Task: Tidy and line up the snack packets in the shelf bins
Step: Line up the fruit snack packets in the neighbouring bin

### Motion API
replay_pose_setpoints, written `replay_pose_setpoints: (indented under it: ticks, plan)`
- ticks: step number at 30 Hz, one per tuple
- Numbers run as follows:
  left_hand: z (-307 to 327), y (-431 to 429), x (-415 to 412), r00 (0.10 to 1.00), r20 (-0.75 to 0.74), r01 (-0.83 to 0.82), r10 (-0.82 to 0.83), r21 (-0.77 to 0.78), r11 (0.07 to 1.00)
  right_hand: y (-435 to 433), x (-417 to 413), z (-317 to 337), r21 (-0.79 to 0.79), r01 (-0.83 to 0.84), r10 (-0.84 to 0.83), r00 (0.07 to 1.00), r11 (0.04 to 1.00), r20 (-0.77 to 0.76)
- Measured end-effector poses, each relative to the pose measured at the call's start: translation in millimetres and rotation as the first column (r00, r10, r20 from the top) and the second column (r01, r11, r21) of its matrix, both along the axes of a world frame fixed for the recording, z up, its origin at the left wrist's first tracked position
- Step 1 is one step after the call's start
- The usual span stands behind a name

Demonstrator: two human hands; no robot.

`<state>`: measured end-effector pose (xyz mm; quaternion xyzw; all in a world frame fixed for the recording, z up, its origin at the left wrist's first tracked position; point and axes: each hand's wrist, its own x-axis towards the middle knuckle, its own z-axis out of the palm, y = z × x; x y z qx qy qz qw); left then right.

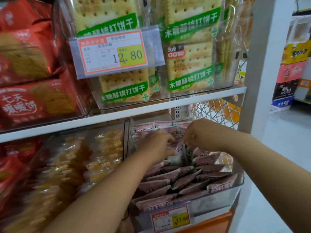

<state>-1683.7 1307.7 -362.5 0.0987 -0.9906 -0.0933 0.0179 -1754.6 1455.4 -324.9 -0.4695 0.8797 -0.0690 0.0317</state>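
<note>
Left hand [156, 142], right hand [196, 133] grip pink packets [207, 169]; tag [170, 219] 17.60.

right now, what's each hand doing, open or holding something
Left hand: among the pink snack packets, blurred; grip cannot be told.
Right hand: fingers curled, pinching one upright packet by its top.

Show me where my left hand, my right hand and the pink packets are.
left hand [156, 145]: head view, back of the hand.
right hand [202, 134]: head view, back of the curled hand.
pink packets [165, 176]: head view, face of one packet mid-bin.
</note>
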Motion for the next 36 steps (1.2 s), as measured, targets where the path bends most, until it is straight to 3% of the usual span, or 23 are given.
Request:
replay_pose_setpoints:
  ticks: [3, 5, 7, 9, 12, 18, 24, 30, 34, 36]
  plan:
    - [8, -5, 25, 0.987, -0.155, 0.056, -0.052, 0.026, 0.998, 8, 16, 3, -0.001, -0.140, 0.139, 0.981, 0.990, 0.138]
    - [8, -3, 40, 0.994, -0.065, 0.088, -0.085, 0.055, 0.995, 6, 23, -10, 0.047, -0.221, 0.211, 0.963, 0.974, 0.167]
    - [4, 1, 52, 0.992, 0.093, 0.095, -0.089, -0.067, 0.993, 1, 26, -26, 0.091, -0.203, 0.194, 0.976, 0.975, 0.094]
    - [0, 2, 57, 0.983, 0.162, 0.118, -0.083, -0.222, 0.968, -5, 30, -33, 0.115, -0.133, 0.142, 0.988, 0.984, -0.067]
    - [-1, -2, 56, 0.986, 0.127, 0.140, -0.104, -0.316, 0.938, -11, 29, -34, 0.092, -0.084, 0.102, 0.971, 0.992, -0.214]
    - [1, -8, 56, 0.991, 0.114, 0.115, -0.077, -0.378, 0.919, -12, 18, -39, -0.034, -0.015, 0.006, 0.970, 0.999, -0.241]
    - [8, -6, 59, 0.974, 0.198, 0.167, -0.114, -0.280, 0.945, -22, 15, -45, 0.059, 0.114, -0.099, 0.973, 0.992, -0.206]
    - [18, -27, 81, 0.991, 0.106, 0.089, -0.077, -0.119, 0.989, -15, 19, -44, 0.076, 0.082, -0.063, 0.973, 0.994, -0.221]
    - [16, -25, 94, 0.995, -0.021, 0.093, -0.097, -0.149, 0.985, -6, 27, -21, -0.185, -0.020, 0.003, 0.996, 0.983, -0.090]
    - [15, -22, 96, 0.994, -0.026, 0.104, -0.108, -0.124, 0.987, -6, 37, -10, -0.190, -0.143, 0.151, 0.988, 0.971, 0.030]
